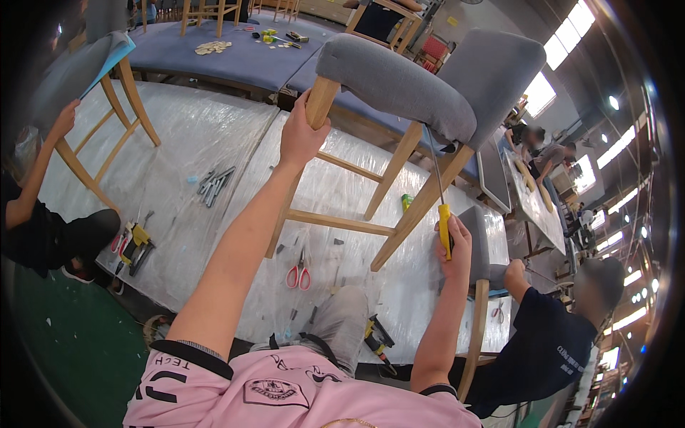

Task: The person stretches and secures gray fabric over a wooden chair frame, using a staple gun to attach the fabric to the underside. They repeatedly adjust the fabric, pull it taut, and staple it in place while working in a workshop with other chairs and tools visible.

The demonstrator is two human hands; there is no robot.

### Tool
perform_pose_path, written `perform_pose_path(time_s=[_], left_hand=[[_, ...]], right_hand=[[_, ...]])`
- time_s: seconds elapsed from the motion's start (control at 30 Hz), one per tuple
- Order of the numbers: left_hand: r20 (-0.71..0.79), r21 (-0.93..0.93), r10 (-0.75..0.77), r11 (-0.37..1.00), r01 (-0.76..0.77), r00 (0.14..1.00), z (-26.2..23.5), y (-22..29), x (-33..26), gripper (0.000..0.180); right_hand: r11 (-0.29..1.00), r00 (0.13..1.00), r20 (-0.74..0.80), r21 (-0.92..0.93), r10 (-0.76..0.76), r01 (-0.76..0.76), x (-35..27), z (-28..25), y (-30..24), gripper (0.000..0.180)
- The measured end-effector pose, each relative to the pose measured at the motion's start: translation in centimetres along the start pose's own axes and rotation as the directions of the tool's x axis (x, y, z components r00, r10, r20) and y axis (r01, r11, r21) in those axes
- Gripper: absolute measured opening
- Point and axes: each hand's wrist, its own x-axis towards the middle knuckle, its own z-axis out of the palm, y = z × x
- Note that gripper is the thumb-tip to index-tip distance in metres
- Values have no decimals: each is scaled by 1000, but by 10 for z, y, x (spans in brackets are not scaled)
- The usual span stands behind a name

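Grey-upholstered wooden chair [399, 85] seen in the head view: it is tilted above the far side of a pale, film-wrapped worktable [178, 139]; whether its feet rest on the film cannot be told. The person's left hand [303, 135] has its fingers curled closed around a front leg just below the seat, and the right hand [455, 242] grips a yellow-handled screwdriver [445, 228], fingers wrapped round the handle, its thin shaft rising to the seat's underside. Beyond the worktable's far edge spreads a blue-grey cloth-covered table [160, 53] bearing a heap of pale flat pieces [212, 48]; green floor [78, 342] lies below the near left corner, and bright windows [569, 32] line the hall. Loose metal rods [215, 187] lie on the left part of the worktable, red-handled scissors [298, 277] nearer the near edge, and a yellow-and-black power tool [134, 246] near its left corner. The left forearm and a grey-trousered knee [341, 324] block part of the surface. A dark-shirted co-worker [546, 342] sits by another grey chair [484, 246] at the right end.
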Motion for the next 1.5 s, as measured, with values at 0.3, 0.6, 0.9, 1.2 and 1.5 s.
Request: perform_pose_path(time_s=[0.3,0.6,0.9,1.2,1.5], left_hand=[[-11,-21,-4,1000,4,1000,1,-2,5,73],[2,41,-40,998,40,999,18,-3,23,73],[-36,-18,47,999,-48,998,34,-11,35,76],[-37,93,77,993,-73,996,40,-24,54,72],[31,120,-9,993,6,999,50,-34,79,70]], right_hand=[[998,996,82,57,19,-23,0,-1,-8,41],[1000,1000,-20,24,-2,2,-6,42,-9,48],[708,917,-134,-680,-375,190,30,41,7,42],[91,886,189,-964,-423,249,64,65,-104,44],[605,958,-16,-778,-287,168,78,59,-43,52]])
